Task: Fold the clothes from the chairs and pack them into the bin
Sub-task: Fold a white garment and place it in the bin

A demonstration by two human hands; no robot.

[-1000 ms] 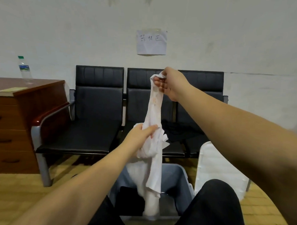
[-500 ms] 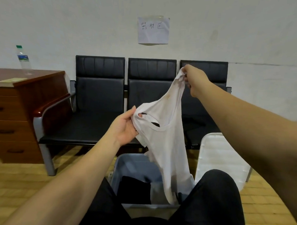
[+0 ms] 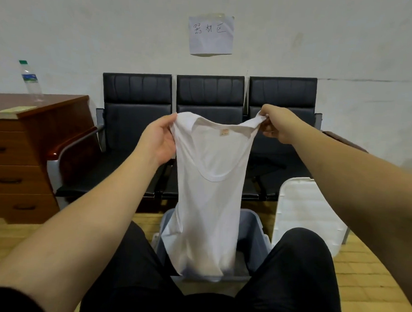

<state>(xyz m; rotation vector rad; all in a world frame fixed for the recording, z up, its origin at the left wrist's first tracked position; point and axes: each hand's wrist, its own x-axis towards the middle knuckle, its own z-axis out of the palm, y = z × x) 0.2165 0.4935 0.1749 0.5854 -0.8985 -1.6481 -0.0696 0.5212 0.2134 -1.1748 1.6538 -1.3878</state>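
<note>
From the head camera, a thin white sleeveless cotton top (image 3: 208, 193) hangs in the air, held up by its two shoulder straps. The left hand (image 3: 157, 140) grips the left strap with its fingers curled behind the cloth. The right hand (image 3: 278, 124) pinches the right strap between thumb and fingers. The top hangs flat and open, and its bottom edge dips into the grey plastic bin (image 3: 253, 235) that stands on the floor between the person's knees.

What could go wrong? The cloth is soft and floppy, so I think one strap could slip from the small pinch, and the top would drop into the bin unfolded. It could also bunch up if it is folded in the air with nothing flat under it.

The top hides most of the inside of the bin, so I cannot tell what is in it. The white plastic bin lid (image 3: 308, 214) stands beside it, off the bin.

Behind are three black padded chairs (image 3: 209, 101) in a row. Something dark lies on the right seat, but I cannot tell what.
</note>
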